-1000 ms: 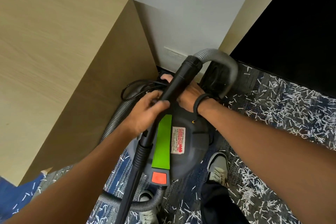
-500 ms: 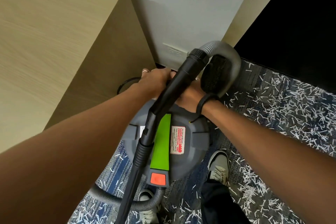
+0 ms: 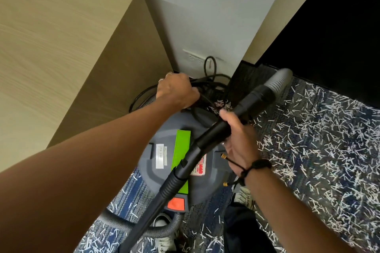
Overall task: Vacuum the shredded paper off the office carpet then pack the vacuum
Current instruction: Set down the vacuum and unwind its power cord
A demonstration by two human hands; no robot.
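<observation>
A grey canister vacuum [image 3: 156,162] with a green strip and an orange button stands on the carpet below me. My right hand [image 3: 238,141] grips the black wand [image 3: 213,135], which crosses the vacuum diagonally and joins the grey hose [image 3: 281,80] at its upper end. My left hand [image 3: 176,90] holds a bundle of black power cord [image 3: 211,80] behind the vacuum, near the wall. White shredded paper [image 3: 320,150] lies thick over the blue-grey carpet on the right.
A tall wooden cabinet [image 3: 61,47] fills the left side, close against the vacuum. A wall socket plate [image 3: 195,57] sits low on the white wall, with a cord loop in front. A dark panel [image 3: 339,26] stands at right. My shoes [image 3: 164,238] are beside the hose.
My left hand has pulled the black cord bundle up and left, away from the vacuum top. My right hand has shifted onto the wand, whose upper end swung right.
</observation>
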